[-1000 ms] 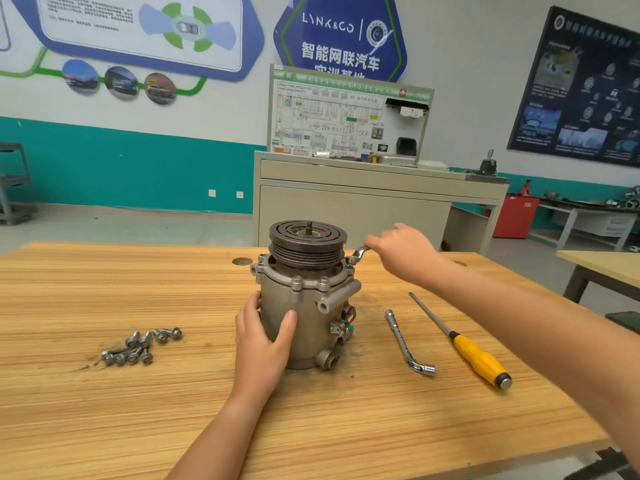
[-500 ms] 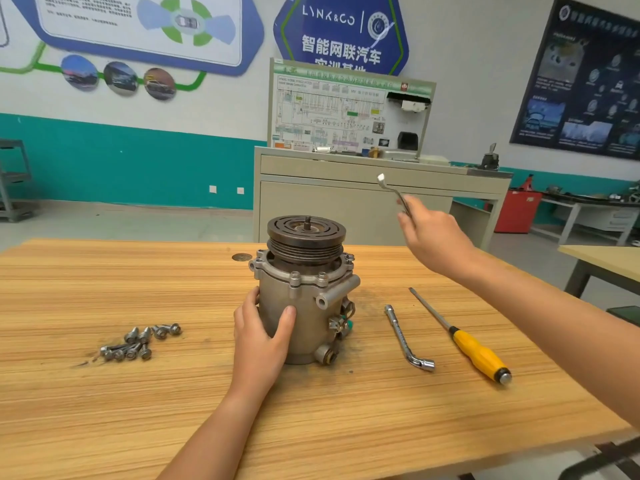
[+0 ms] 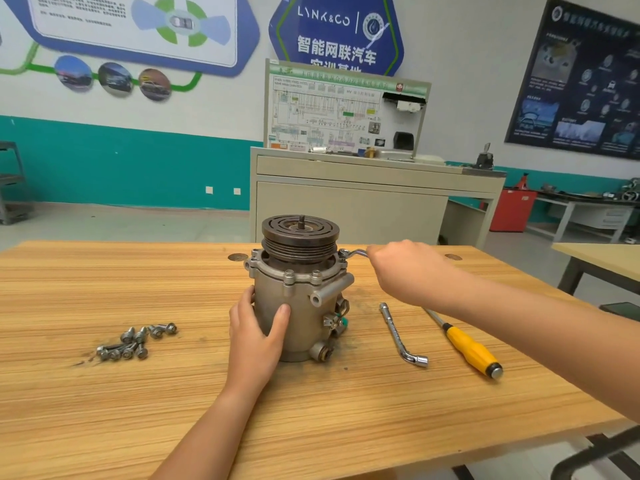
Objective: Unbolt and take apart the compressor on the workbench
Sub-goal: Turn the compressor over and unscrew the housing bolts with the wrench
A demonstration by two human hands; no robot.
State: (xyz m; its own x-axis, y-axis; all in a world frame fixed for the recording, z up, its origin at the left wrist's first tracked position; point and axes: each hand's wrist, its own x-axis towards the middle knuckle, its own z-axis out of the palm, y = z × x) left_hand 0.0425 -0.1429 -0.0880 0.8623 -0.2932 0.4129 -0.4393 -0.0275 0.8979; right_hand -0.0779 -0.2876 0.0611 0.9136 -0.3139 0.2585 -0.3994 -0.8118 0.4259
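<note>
At the middle of the bench [image 3: 311,431], the compressor [image 3: 304,317] stands upright, my left hand [image 3: 254,341] curled round its housing, my right hand [image 3: 405,271] gripping a wrench [image 3: 355,252] set on its flange's right side, loose bolts [image 3: 135,341] towards the left edge, an L-shaped socket key [image 3: 398,334] and screwdriver [image 3: 467,348] towards the right.

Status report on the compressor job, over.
Left hand grips compressor. Right hand holds wrench at a rim bolt. Loose bolts lie apart; nothing blocks.
</note>
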